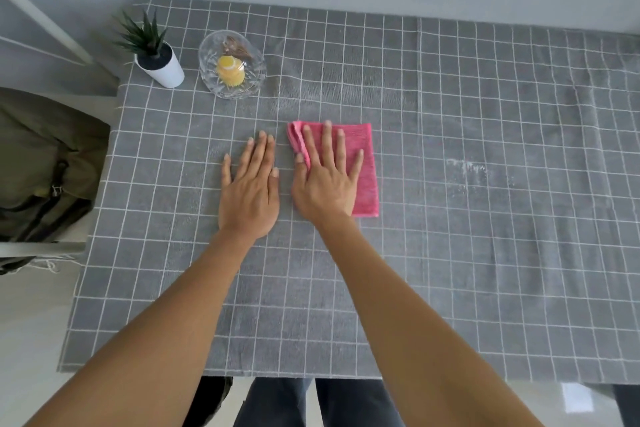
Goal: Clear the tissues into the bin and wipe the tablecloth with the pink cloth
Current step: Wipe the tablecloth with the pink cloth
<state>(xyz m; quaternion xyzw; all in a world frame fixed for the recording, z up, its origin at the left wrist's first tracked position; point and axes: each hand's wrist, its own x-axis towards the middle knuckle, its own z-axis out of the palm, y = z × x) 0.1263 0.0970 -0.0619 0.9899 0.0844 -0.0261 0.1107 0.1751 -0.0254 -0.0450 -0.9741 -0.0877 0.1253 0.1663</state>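
Note:
The folded pink cloth (363,180) lies flat near the middle of the grey checked tablecloth (450,270). My right hand (325,180) presses on the cloth's left half with its fingers spread straight. Just to its left, my left hand (251,191) rests flat on the bare tablecloth, fingers straight, holding nothing. A whitish smear (474,172) marks the tablecloth to the right of the cloth. No tissues and no bin are in view.
A small potted plant in a white pot (159,62) and a glass dish (232,66) holding a yellow object stand at the back left. A chair with an olive bag (45,163) is beside the table's left edge. A wall runs along the far edge.

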